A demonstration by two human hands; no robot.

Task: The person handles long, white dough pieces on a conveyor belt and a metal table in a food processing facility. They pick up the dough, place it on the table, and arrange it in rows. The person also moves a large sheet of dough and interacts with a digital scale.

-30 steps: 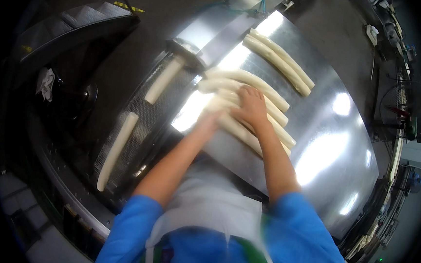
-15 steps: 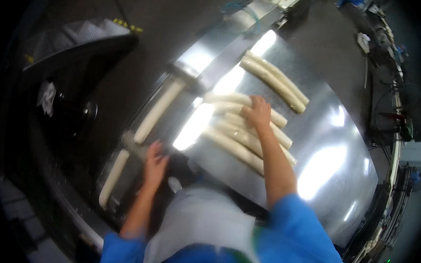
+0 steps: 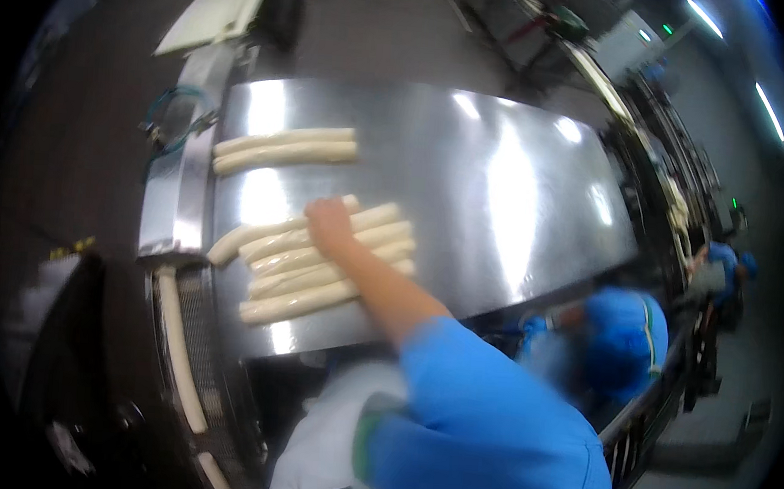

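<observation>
My right hand (image 3: 328, 224) has its fingers closed round the rear roll (image 3: 275, 228) of several long, glossy cream dough rolls (image 3: 302, 293) lying side by side on a steel table (image 3: 469, 186). That roll's left end bends down toward the steel housing at the table's left edge. Behind this group, a pair of similar rolls (image 3: 285, 153) lies together. Another long roll (image 3: 180, 348) rests on a mesh conveyor (image 3: 210, 341) left of the table, with a shorter piece nearer me. My left hand is not visible.
A steel housing (image 3: 172, 211) with teal hoses runs along the table's left, toward a white panel (image 3: 213, 14). Close on my right, a co-worker in blue (image 3: 621, 342) bends by the table edge. Another person (image 3: 722, 268) stands farther right beside long conveyor lines.
The view has swung right, revealing the co-workers. My left hand has left the picture from beside the conveyor. My right hand grips the rear roll, whose left end has shifted toward the housing.
</observation>
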